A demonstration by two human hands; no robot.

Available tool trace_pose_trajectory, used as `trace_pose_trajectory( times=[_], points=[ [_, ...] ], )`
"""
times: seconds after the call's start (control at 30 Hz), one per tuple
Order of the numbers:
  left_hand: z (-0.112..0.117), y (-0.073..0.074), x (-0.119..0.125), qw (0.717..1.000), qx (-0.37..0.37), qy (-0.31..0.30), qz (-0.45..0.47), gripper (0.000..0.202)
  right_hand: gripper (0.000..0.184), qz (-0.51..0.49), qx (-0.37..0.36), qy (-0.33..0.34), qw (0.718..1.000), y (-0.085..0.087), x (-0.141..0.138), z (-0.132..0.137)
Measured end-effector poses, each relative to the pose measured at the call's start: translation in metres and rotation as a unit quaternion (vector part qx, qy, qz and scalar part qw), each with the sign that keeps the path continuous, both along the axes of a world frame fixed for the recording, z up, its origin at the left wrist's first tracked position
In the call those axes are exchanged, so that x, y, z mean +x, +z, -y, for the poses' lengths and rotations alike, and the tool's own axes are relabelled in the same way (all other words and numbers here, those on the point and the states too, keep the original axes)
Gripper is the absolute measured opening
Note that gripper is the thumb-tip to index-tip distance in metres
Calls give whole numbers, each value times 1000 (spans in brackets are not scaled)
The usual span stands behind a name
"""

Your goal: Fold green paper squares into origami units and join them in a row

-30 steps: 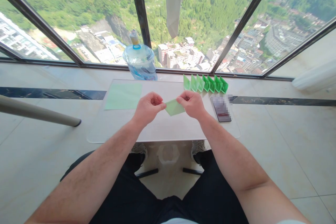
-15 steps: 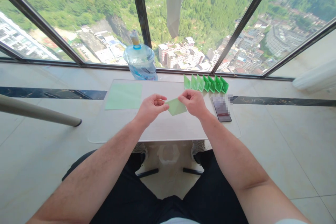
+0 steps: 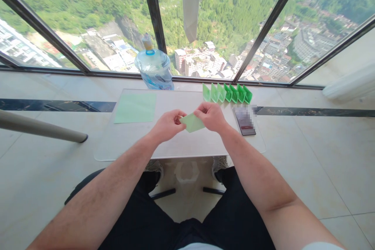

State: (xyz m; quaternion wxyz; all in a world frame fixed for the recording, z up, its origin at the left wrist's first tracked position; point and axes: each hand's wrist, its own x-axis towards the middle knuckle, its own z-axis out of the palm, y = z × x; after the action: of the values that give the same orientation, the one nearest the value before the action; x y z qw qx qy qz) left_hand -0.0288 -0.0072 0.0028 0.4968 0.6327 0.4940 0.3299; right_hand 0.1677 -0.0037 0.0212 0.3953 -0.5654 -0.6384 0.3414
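Note:
My left hand [image 3: 166, 125] and my right hand [image 3: 211, 116] together pinch a small folded piece of light green paper [image 3: 192, 122] just above the middle of a small white table [image 3: 175, 144]. The left fingers grip its left corner, the right fingers its upper right edge. A flat stack of light green sheets [image 3: 135, 107] lies on the table's far left. A row of several folded green paper pieces [image 3: 227, 93] stands along the far right edge.
A phone [image 3: 245, 121] lies on the table right of my right hand. A large water bottle [image 3: 154, 68] stands behind the table by the window. A grey pole [image 3: 41, 129] reaches in from the left over the tiled floor.
Both hands stay on the folded paper and have drawn slightly closer together, the left thumb and fingers shifting along its left corner. The view has drifted a little.

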Motion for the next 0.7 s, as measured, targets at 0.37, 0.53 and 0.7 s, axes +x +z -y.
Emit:
trace_pose_trajectory(
  times=[0.37,0.53,0.7],
  points=[
    [1,8,16,999,-22,28,31,32,16,63,1,72,995,-6,-19,8],
    [-4,10,11,986,-37,99,130,38,27,-86,-18,69,994,-7,-12,4],
    [-8,8,10,956,-34,153,246,34,31,-90,-25,24,995,-8,-12,6]
  ],
)
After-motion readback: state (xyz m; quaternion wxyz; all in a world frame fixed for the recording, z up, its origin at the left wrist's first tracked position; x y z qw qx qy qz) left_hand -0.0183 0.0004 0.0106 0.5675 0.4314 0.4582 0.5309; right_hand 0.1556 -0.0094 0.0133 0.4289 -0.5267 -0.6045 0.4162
